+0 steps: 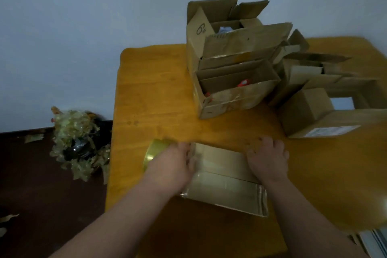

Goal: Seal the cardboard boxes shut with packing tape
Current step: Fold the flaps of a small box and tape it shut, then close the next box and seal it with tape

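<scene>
Far left on the floor there's a blurry heap of crumpled tape scraps (78, 142), with something dark half buried in it. Your left hand (178, 161) covers most of the tape roll (154, 153), but I can't tell whether it's gripping. The closed box (225, 182) sits on the table (150, 90) between your hands. Your right hand (267, 157) lies flat, fingers spread, on its right end. The open boxes (236, 69) behind are smeared, and the rightmost is cut off.
</scene>
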### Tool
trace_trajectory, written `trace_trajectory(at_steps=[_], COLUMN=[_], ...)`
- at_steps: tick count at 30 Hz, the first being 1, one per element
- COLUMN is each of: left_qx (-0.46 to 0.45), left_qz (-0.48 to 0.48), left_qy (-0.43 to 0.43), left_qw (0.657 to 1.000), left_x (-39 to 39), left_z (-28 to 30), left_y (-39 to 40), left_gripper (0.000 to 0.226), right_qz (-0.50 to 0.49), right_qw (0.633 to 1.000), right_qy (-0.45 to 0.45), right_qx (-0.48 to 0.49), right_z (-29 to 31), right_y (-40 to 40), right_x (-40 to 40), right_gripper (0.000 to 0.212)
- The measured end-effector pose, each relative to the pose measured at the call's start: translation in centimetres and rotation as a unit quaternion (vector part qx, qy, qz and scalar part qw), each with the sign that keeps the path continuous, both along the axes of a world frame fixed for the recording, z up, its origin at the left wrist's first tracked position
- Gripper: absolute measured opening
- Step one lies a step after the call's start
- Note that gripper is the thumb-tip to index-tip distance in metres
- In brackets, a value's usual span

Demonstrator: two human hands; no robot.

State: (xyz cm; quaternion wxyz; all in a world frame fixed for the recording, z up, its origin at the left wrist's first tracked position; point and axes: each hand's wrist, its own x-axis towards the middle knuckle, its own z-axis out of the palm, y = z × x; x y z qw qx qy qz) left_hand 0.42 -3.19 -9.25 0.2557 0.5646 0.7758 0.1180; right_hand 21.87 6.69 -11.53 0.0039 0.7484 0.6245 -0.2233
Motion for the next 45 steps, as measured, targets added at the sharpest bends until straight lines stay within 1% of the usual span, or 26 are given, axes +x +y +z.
trace_trajectory(at_steps=[1, 2, 4, 6, 8, 10, 13, 15, 17, 19, 21, 23, 25, 27, 29, 31, 32, 34, 36, 37, 39, 40, 41, 43, 45], left_qx=[-0.053, -0.091, -0.141, -0.170, -0.163, -0.123, -0.043, 0.009, 0.074, 0.138, 0.174, 0.191, 0.202, 0.234, 0.281, 0.326, 0.339, 0.317, 0.244, 0.201, 0.124, 0.103, 0.092, 0.075, 0.059], left_qz=[-0.033, -0.044, -0.020, 0.031, 0.057, 0.072, 0.113, 0.126, 0.126, 0.125, 0.107, 0.076, 0.039, 0.000, -0.021, -0.002, 0.012, 0.035, 0.031, 0.011, -0.051, -0.087, -0.114, -0.126, -0.092], left_qy=[0.026, 0.034, 0.005, -0.055, -0.069, -0.055, -0.041, -0.010, 0.008, 0.001, -0.030, -0.077, -0.101, -0.105, -0.120, -0.139, -0.160, -0.240, -0.299, -0.312, -0.318, -0.308, -0.299, -0.299, -0.312], left_qw=[0.998, 0.994, 0.990, 0.983, 0.983, 0.988, 0.992, 0.992, 0.989, 0.982, 0.978, 0.976, 0.973, 0.967, 0.952, 0.935, 0.927, 0.917, 0.922, 0.929, 0.938, 0.942, 0.943, 0.943, 0.944], left_x=[0.9, 1.5, 2.2, 2.5, 3.1, 3.8, 5.1, 6.9, 9.6, 12.6, 15.3, 17.6, 19.6, 21.4, 23.5, 25.4, 26.5, 29.2, 32.2, 33.8, 37.0, 38.7, 40.5, 44.1, 47.6], left_z=[-0.3, -0.7, -1.2, -1.3, -0.7, 0.4, 2.7, 4.3, 6.0, 7.6, 9.2, 10.8, 12.0, 13.0, 13.7, 14.0, 14.0, 13.4, 12.2, 11.6, 10.4, 9.8, 9.1, 7.8, 6.8], left_y=[-0.2, -0.5, -1.0, -0.9, -0.6, 0.0, 2.2, 4.0, 5.7, 7.4, 9.1, 10.7, 12.2, 13.6, 15.4, 16.6, 17.1, 17.8, 18.3, 18.4, 18.9, 19.3, 19.9, 21.5, 23.0], left_gripper=[0.040, 0.052, 0.065, 0.073, 0.075, 0.077, 0.077, 0.064, 0.052, 0.047, 0.043, 0.041, 0.043, 0.050, 0.061, 0.075, 0.081, 0.087, 0.089, 0.090, 0.086, 0.082, 0.078, 0.075, 0.072], right_qz=[-0.012, -0.018, -0.015, -0.013, -0.026, -0.039, -0.059, -0.057, -0.039, -0.023, -0.018, -0.015, -0.013, -0.021, -0.055, -0.079, -0.095, -0.130, -0.163, -0.180, -0.212, -0.226, -0.236, -0.244, -0.255], right_qw=[0.999, 0.995, 0.984, 0.974, 0.965, 0.952, 0.923, 0.889, 0.865, 0.850, 0.838, 0.832, 0.828, 0.816, 0.781, 0.740, 0.728, 0.722, 0.712, 0.700, 0.670, 0.658, 0.653, 0.659, 0.679], right_qy=[0.010, 0.035, 0.092, 0.138, 0.193, 0.246, 0.327, 0.398, 0.446, 0.486, 0.513, 0.521, 0.524, 0.546, 0.603, 0.658, 0.673, 0.679, 0.683, 0.691, 0.709, 0.716, 0.717, 0.710, 0.688], right_qx=[-0.046, -0.088, -0.153, -0.179, -0.176, -0.177, -0.194, -0.218, -0.226, -0.203, -0.184, -0.189, -0.202, -0.188, -0.153, -0.118, -0.093, -0.040, 0.002, 0.021, 0.050, 0.055, 0.055, 0.049, 0.036], right_z=[0.0, -0.1, -0.3, -0.4, -0.2, 0.3, 1.5, 2.5, 3.8, 5.2, 6.3, 6.9, 7.2, 7.3, 7.4, 7.6, 7.9, 8.3, 8.4, 8.3, 7.7, 7.4, 7.0, 6.3, 5.8], right_y=[-0.2, -0.3, -0.7, -1.3, -1.3, -0.8, 0.7, 1.8, 2.9, 4.0, 4.9, 5.7, 6.4, 6.7, 6.8, 7.1, 7.5, 8.4, 9.1, 9.5, 10.4, 11.0, 11.8, 13.7, 15.5], right_x=[0.8, 1.5, 2.6, 3.4, 4.3, 5.3, 7.8, 10.3, 13.3, 16.4, 19.4, 21.9, 23.7, 25.0, 26.6, 28.1, 29.0, 31.3, 34.1, 35.5, 38.2, 39.4, 40.6, 43.2, 46.3], right_gripper=[0.059, 0.062, 0.063, 0.062, 0.057, 0.052, 0.057, 0.066, 0.070, 0.067, 0.068, 0.078, 0.089, 0.087, 0.081, 0.078, 0.078, 0.078, 0.078, 0.074, 0.060, 0.055, 0.056, 0.063, 0.062])
